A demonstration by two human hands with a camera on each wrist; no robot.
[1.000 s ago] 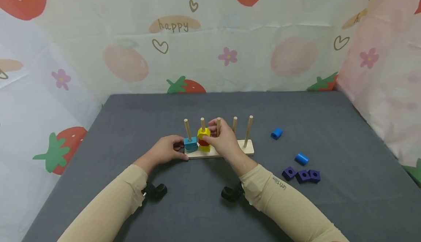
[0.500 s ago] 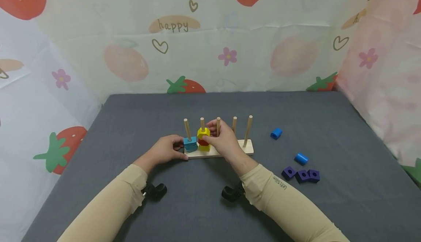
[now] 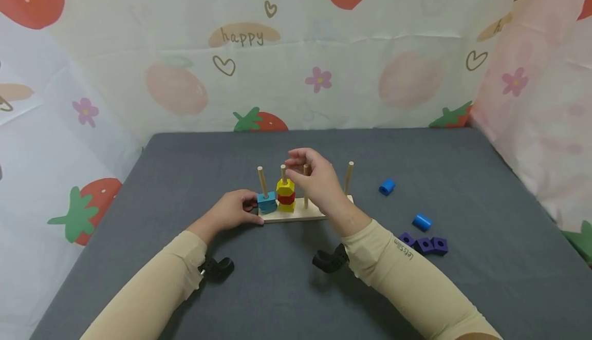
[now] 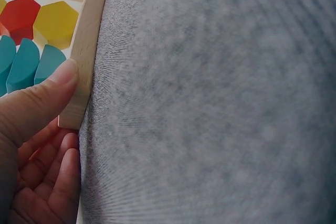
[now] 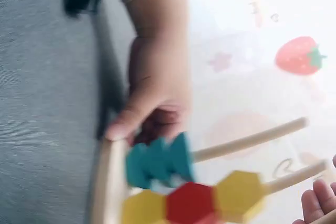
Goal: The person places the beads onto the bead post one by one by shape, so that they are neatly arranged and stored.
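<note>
A wooden peg stacker base [image 3: 289, 216] with upright pegs stands mid-table. My left hand [image 3: 235, 209] grips its left end; in the left wrist view the thumb [image 4: 64, 73] lies against the base edge and the fingers curl by the corner. Teal blocks [image 3: 266, 203] are stacked on the leftmost peg. The second peg carries a yellow hexagonal block [image 3: 285, 188], a red hexagonal block [image 3: 286, 199] and another yellow block [image 3: 287, 208] at the bottom. My right hand [image 3: 319, 182] hovers above the base near the middle pegs, fingers loosely bent, holding nothing. It hides one peg.
To the right on the grey tablecloth [image 3: 490, 278] lie two blue cylinders, one farther back [image 3: 387, 187] and one nearer [image 3: 422, 222]. Purple blocks [image 3: 424, 246] with holes sit just in front, partly behind my right sleeve. A patterned curtain [image 3: 351, 98] rises behind the table.
My right hand has let go of the yellow and red stack and risen up and slightly to the right. The left hand stays at the base's end.
</note>
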